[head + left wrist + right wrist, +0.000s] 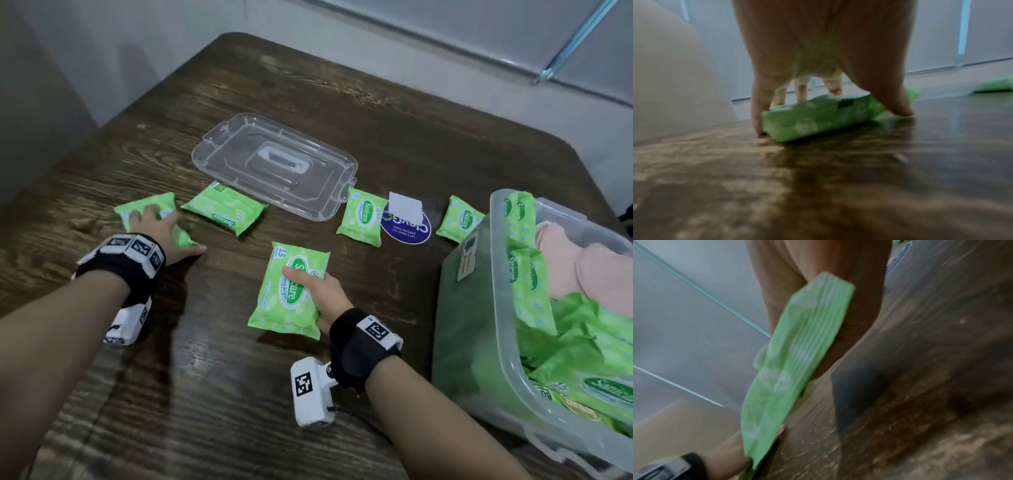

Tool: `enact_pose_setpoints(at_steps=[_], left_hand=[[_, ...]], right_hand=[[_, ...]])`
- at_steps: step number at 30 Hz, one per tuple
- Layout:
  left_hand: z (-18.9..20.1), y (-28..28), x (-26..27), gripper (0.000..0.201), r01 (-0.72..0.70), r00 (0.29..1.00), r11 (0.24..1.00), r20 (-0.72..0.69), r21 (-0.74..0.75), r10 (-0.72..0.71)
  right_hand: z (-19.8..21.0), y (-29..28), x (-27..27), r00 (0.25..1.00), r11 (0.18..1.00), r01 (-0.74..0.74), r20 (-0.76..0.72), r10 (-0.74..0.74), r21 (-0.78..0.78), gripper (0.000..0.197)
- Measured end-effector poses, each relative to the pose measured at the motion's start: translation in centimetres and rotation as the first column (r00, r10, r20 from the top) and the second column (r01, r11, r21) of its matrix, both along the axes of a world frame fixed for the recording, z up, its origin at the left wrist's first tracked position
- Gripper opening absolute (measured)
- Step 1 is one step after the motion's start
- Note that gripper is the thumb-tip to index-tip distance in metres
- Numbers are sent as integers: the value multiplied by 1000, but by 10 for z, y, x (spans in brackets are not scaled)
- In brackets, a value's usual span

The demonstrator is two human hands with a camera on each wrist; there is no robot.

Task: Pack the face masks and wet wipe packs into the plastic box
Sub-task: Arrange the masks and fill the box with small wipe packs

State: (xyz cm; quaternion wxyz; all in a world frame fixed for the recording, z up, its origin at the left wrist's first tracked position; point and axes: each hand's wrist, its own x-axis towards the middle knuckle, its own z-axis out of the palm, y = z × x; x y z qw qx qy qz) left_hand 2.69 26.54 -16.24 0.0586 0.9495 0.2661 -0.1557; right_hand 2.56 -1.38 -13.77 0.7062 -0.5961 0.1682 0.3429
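Five loose wet wipe packs lay across the dark wooden surface (308, 85) near a clear lid (274, 164), under a pale wall. Cut off at right, the plastic box (493, 274) held packs and pink masks. Left hand (161, 226) gripped one pack (818, 116); right hand (325, 291) held another (287, 291) aloft.

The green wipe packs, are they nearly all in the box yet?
Partly. The plastic box already holds many green packs and some pink items. The right hand grips one wipe pack; the left hand grasps another pack on the table. Three packs remain, and the lid is off.
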Motion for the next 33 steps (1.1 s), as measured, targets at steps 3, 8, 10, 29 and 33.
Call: enact_pose_setpoints(at_steps=[3, 8, 10, 29, 33], left_hand=[[3, -16, -14, 56, 61, 994, 993, 98, -104, -51], [-1, -19, -32, 66, -159, 874, 895, 363, -416, 324], [2, -20, -36, 110, -409, 827, 783, 174, -468, 535], [43, -193, -24, 61, 94, 925, 587, 288, -804, 247], [47, -207, -1, 49, 198, 891, 743, 434, -639, 135]], right_hand=[[-5, -5, 0, 999, 999, 33, 3, -33, -28, 43], [-6, -13, -9, 999, 996, 30, 20, -28, -86, 39], [-7, -19, -13, 999, 993, 26, 24, -24, -116, 39], [11, -62, -26, 998, 981, 20, 53, -30, 194, 38], [1, -72, -23, 989, 998, 38, 144, -46, 58, 47]])
